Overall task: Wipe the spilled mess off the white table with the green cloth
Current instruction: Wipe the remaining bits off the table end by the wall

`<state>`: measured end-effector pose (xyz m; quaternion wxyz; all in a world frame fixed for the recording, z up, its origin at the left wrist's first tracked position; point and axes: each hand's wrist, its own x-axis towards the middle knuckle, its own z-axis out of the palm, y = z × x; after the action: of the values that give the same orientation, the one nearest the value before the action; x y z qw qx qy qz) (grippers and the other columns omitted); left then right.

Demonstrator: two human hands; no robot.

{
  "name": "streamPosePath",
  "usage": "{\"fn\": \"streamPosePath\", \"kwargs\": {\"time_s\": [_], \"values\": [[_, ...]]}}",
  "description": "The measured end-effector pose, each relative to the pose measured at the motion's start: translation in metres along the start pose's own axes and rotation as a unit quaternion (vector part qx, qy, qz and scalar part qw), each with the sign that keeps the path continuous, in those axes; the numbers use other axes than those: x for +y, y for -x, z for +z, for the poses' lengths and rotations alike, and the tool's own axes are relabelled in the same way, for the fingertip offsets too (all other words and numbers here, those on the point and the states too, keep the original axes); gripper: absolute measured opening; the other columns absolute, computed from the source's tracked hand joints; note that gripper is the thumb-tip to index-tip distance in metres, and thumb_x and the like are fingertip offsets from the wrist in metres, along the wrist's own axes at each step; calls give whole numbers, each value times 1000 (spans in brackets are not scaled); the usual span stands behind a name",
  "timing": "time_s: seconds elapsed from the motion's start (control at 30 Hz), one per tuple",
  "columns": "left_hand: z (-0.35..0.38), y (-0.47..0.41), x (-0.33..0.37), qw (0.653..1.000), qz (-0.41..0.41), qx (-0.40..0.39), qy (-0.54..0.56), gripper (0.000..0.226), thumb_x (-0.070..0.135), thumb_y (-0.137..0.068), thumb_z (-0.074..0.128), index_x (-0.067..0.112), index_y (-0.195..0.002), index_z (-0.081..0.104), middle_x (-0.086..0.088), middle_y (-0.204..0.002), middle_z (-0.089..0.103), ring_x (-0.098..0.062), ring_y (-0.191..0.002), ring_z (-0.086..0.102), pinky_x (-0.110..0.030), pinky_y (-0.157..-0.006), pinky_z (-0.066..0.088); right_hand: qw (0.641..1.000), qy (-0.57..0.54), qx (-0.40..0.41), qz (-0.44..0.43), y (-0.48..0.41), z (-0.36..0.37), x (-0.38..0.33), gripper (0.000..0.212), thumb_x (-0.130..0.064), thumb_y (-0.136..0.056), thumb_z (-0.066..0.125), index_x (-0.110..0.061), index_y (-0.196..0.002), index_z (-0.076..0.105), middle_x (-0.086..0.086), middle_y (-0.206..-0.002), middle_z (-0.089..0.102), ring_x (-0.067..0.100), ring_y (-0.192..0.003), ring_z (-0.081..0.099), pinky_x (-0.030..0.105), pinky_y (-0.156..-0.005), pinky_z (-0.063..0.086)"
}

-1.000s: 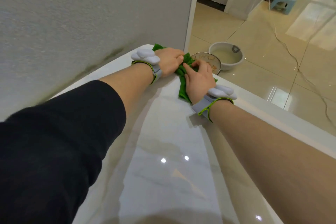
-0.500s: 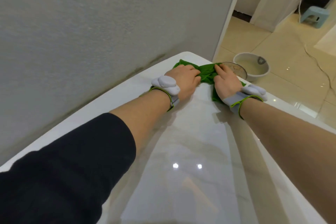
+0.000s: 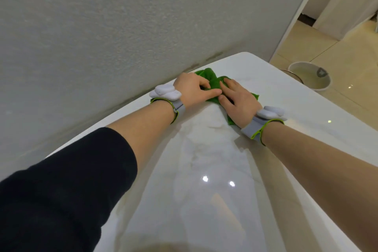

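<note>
The green cloth (image 3: 212, 82) lies bunched on the glossy white table (image 3: 286, 96), close to the wall. My left hand (image 3: 193, 90) grips its left part with curled fingers. My right hand (image 3: 238, 102) presses flat on its right part, fingers spread over the fabric. Both hands touch each other over the cloth, and most of the cloth is hidden under them. I can see no spilled mess on the bare tabletop around the hands.
A grey textured wall (image 3: 102, 37) runs along the table's left edge. On the tiled floor past the table's far right edge stand a white bowl (image 3: 311, 76) and the rim of a metal bowl (image 3: 294, 74).
Both hands have slid the cloth from the table's far right edge, by the bowls, back toward the wall. The view has shifted left and the bowls are now farther away.
</note>
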<state>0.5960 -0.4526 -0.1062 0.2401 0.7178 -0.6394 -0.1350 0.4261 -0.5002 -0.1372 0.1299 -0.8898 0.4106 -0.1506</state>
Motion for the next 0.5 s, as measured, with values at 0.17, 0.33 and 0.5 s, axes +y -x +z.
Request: {"fn": "streamPosePath", "kwargs": {"time_s": [0.17,0.33,0.5], "values": [[-5,45,-1,1000,-24,4,6,32,60,-68,65,28,-74,67,12,-93,71,-9,-88,63,-30,-81,50,1000,-18,-19,-17,38,2,-30,51,-32,-98,43,-9,-143,39,9,-150,33,23,-140,25,23,-111,10],[-10,109,-3,999,32,-16,24,27,57,-68,61,30,-71,58,14,-87,68,-8,-89,64,-31,-79,50,996,-27,-25,-75,102,-4,-57,55,-35,-91,40,1,-129,54,17,-135,51,30,-126,46,23,-107,17],[-10,103,0,997,61,-44,3,25,50,-73,63,28,-70,50,10,-88,64,-13,-87,62,-34,-74,49,995,-11,-48,-88,106,-11,-51,55,-36,-94,37,0,-134,50,14,-140,47,28,-130,42,19,-109,12]]}}
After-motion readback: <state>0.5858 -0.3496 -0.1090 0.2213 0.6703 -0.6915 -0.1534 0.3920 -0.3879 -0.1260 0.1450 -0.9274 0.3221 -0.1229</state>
